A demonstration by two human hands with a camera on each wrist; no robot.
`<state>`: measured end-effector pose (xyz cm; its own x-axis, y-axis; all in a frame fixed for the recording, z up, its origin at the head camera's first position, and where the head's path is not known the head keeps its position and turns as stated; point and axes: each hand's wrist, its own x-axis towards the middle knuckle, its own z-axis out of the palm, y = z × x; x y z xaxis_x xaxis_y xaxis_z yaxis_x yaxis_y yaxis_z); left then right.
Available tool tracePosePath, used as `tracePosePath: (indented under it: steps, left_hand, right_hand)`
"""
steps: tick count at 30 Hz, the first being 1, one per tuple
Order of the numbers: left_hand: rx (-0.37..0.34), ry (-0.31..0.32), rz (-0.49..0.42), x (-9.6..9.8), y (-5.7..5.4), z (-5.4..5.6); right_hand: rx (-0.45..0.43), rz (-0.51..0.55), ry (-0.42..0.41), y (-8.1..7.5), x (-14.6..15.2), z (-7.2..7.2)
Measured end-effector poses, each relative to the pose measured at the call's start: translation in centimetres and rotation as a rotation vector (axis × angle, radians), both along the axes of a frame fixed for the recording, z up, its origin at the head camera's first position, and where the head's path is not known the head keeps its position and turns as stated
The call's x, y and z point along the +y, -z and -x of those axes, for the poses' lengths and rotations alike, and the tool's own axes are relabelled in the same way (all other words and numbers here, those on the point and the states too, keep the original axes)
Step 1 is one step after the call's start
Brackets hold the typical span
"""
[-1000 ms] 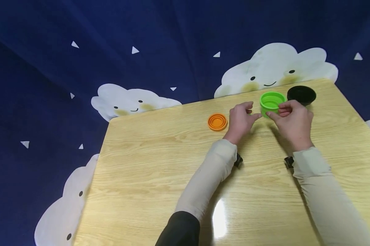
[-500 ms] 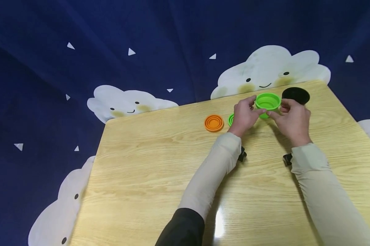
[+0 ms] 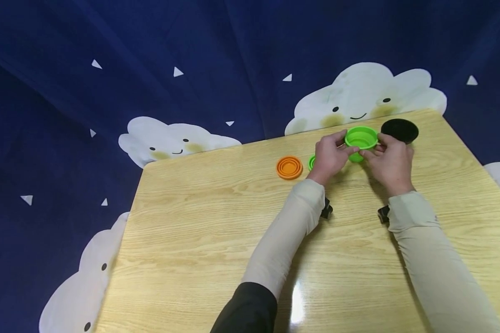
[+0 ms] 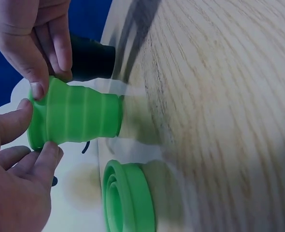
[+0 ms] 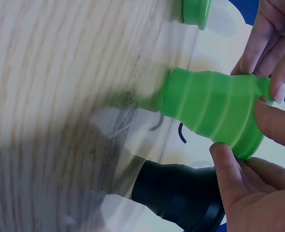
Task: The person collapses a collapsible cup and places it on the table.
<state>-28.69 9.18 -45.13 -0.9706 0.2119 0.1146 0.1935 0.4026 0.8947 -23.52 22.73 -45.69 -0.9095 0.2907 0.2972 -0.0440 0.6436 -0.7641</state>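
A green collapsible cup point(image 3: 361, 138), drawn out into stepped rings, stands upright with its base right at the table in both wrist views. My left hand point(image 3: 330, 156) pinches its rim from the left, thumb at the near side. From the right, my right hand point(image 3: 390, 163) holds the same rim between thumb and fingers. A second green collapsible cup point(image 4: 129, 197), folded flat into a ring, lies left of the raised one; my left hand hides most of it in the head view. Behind my right hand stands a drawn-out black collapsible cup point(image 5: 178, 193).
An orange collapsible cup point(image 3: 289, 167), folded flat, lies left of my left hand. The wooden table point(image 3: 200, 222) ends at the back against a dark blue curtain point(image 3: 216, 60) printed with white clouds.
My left hand has moved right from beside the green cup and now grips its rim, uncovering part of the folded green cup. The right hand has shifted its hold along the rim.
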Motion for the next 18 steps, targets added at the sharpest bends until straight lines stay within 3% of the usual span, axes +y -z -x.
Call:
tracePosePath:
  steps: [10, 18]
  left_hand:
    - [0.032, 0.014, -0.01, -1.2, -0.8, -0.4]
    - [0.055, 0.055, -0.033, -3.4, -1.5, -0.7]
  right_hand:
    - [-0.017, 0.003, -0.001, -1.3, -0.4, -0.4]
    - [-0.013, 0.029, -0.084, -2.6, -1.0, -0.8]
